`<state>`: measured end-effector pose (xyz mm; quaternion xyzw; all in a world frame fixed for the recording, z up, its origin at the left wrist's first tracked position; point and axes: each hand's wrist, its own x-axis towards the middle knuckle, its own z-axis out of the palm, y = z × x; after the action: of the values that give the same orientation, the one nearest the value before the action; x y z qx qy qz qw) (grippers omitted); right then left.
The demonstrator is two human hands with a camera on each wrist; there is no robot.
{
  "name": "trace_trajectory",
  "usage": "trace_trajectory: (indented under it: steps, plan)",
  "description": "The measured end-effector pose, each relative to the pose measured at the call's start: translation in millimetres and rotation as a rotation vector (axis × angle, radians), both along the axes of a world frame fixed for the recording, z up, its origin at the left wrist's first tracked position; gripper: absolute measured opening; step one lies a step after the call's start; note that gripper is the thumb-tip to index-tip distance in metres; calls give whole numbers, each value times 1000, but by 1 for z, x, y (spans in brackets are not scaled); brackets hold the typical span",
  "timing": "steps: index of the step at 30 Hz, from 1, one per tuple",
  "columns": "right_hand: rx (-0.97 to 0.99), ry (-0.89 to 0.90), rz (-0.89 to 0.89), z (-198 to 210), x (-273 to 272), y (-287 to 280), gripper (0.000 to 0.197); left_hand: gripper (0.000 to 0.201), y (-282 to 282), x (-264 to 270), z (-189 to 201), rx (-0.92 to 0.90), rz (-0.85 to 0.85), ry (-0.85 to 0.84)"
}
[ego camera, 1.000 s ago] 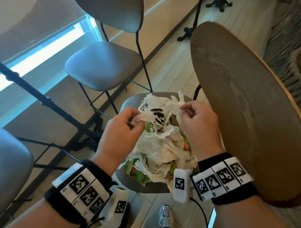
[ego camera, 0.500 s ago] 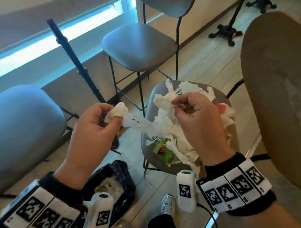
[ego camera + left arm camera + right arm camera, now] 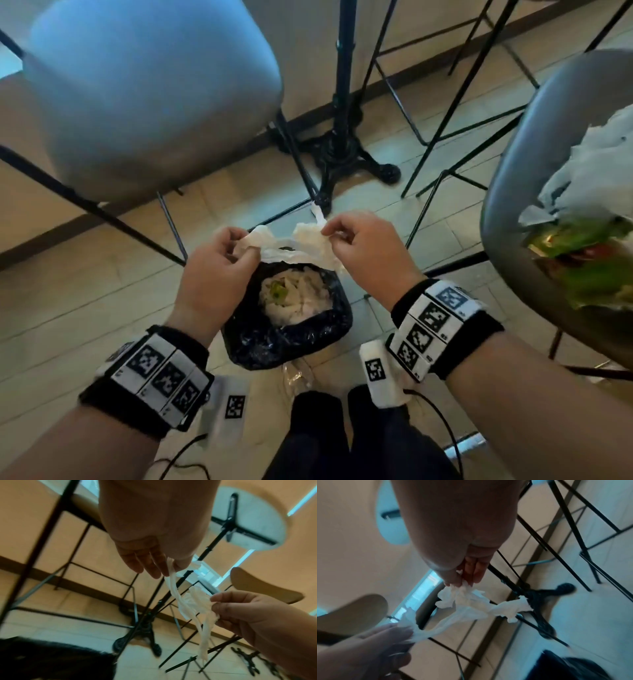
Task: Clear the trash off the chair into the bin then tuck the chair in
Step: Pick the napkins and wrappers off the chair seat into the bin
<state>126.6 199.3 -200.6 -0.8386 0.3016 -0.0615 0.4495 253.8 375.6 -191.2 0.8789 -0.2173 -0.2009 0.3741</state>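
Note:
A twisted strip of white tissue paper (image 3: 301, 245) stretches between both hands, right above the bin (image 3: 291, 339), which has a black liner and holds crumpled white paper with a green scrap. My left hand (image 3: 219, 270) pinches one end of the tissue (image 3: 173, 582). My right hand (image 3: 363, 246) pinches the other end (image 3: 471, 601). At the right edge stands the grey chair (image 3: 507, 192), its seat still piled with white paper (image 3: 589, 178) and green wrappers (image 3: 589, 253).
Another grey stool (image 3: 147, 92) stands at upper left. A black cast-iron table base (image 3: 346, 154) and thin black chair legs (image 3: 431, 147) cross the tiled floor behind the bin. My dark trouser legs (image 3: 356, 442) stand just below the bin.
Both hands carried the tissue strip leftward off the chair and now hold it over the bin. The view swung left and down, so the chair sits at the right edge.

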Motion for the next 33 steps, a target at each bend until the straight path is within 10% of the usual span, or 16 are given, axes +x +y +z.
trace_trajectory:
  steps: [12, 16, 18, 25, 33]
  plan:
    - [-5, 509, 251, -217, 37, 59, 27, 11, 96, 10, -208, 392, 52, 92]
    - [62, 644, 378, -248, 29, 66, 47, 66, 108, 7, -235, 410, 11, 371]
    - [71, 696, 425, -247, 19, 67, 56, 85, 114, 7, -232, 413, 65, 396]
    - [188, 679, 288, -190, -44, 57, 46, 35, 118, 9, -164, 528, 15, 238]
    - [194, 230, 11, -26, -107, 6, 26, 13, -68, -6, 1, 316, -385, 70]
